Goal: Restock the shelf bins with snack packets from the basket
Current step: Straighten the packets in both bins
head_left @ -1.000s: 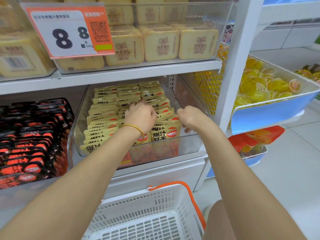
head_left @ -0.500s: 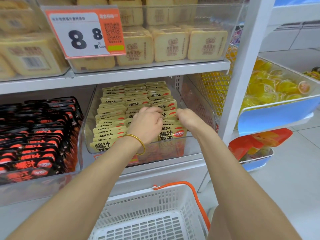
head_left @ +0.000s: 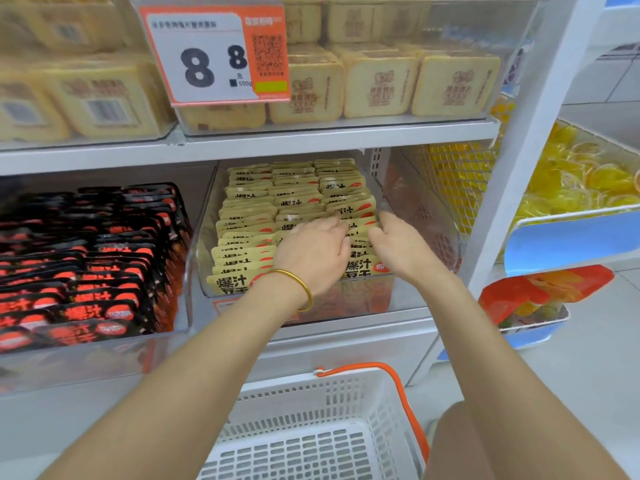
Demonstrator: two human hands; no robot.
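Note:
A clear shelf bin (head_left: 412, 289) on the middle shelf holds three rows of upright yellow snack packets (head_left: 249, 237). Both my hands are inside it, over the right-hand row near the front. My left hand (head_left: 313, 252), with a gold bangle on its wrist, has its fingers bent onto the packet tops. My right hand (head_left: 398, 245) curls its fingers down between the packets of that row, its fingertips hidden. The two hands nearly touch. The white basket (head_left: 349, 377) with an orange handle stands below; no packets show in the part I see.
Black and red packets (head_left: 86, 271) fill the bin to the left. Pale square packs (head_left: 377, 84) and a price tag (head_left: 214, 53) sit on the shelf above. Blue bins (head_left: 568, 240) of yellow sweets hang beyond the white upright (head_left: 519, 168). Tiled floor lies at right.
Both hands have slid a little deeper along the right-hand row and come closer together. My view has shifted slightly left and down.

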